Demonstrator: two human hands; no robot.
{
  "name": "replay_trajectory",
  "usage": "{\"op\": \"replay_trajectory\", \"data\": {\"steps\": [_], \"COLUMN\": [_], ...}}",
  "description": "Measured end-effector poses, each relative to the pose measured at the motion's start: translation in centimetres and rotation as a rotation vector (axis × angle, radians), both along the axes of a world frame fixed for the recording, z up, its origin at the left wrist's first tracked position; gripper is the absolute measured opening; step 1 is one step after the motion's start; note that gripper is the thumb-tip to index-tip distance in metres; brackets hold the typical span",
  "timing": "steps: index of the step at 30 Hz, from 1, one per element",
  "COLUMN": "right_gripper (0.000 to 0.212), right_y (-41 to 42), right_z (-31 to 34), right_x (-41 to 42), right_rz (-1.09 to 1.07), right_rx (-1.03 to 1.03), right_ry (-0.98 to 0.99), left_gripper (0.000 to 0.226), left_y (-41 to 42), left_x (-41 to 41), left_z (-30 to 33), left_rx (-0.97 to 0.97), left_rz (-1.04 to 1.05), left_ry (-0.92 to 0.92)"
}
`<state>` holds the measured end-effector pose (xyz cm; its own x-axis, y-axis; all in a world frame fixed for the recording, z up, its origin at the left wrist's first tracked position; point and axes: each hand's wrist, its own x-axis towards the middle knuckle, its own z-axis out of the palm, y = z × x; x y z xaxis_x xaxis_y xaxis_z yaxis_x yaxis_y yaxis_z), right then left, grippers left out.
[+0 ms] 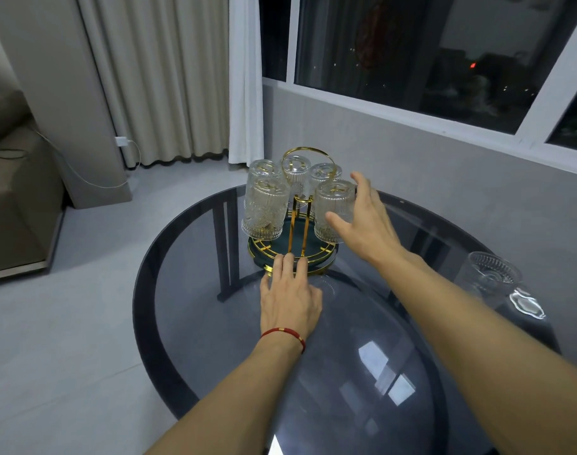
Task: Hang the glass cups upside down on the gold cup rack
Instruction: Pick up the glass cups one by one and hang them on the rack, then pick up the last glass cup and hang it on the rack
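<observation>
The gold cup rack (pixel 295 224) stands on a round green tray base (pixel 325 252) at the far side of the dark glass table (pixel 215 323). Several ribbed glass cups hang upside down on it, the front left cup (pixel 267 208) the nearest. My right hand (pixel 369 224) wraps the front right cup (pixel 331 200), thumb on its near side and fingers behind its top. My left hand (pixel 288 297) lies flat on the table, holding nothing, with its fingertips on the base's front rim. One more glass cup (pixel 492 274) stands upright at the table's right edge.
A small clear glass dish (pixel 527 303) lies beside the upright cup. A grey wall and window sill run behind the table. Curtains hang at the back left and a sofa (pixel 14 192) stands at the far left.
</observation>
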<state>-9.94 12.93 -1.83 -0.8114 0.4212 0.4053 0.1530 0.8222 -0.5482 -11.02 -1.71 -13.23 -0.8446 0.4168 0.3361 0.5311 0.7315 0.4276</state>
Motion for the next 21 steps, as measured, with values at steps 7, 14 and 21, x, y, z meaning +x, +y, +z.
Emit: {"op": "replay_trajectory", "data": {"steps": [7, 14, 21], "right_gripper": [0.059, 0.028, 0.085], "right_y": [1.4, 4.8, 8.1], "right_z": [-2.9, -6.2, -8.3], "right_x": [10.7, 18.4, 18.8], "right_rz": [-0.017, -0.360, -0.716], "right_rx": [0.212, 0.085, -0.346], "right_ry": [-0.017, 0.057, 0.046], "left_gripper": [0.061, 0.064, 0.051], "left_y": [-0.2, -0.4, 1.6], "left_x": [0.4, 1.6, 4.6], "left_z": [0.7, 1.4, 2.8], "left_rx": [-0.012, -0.042, 0.195], "left_rz": [-0.009, -0.055, -0.123], "left_ry": [-0.045, -0.075, -0.158]}}
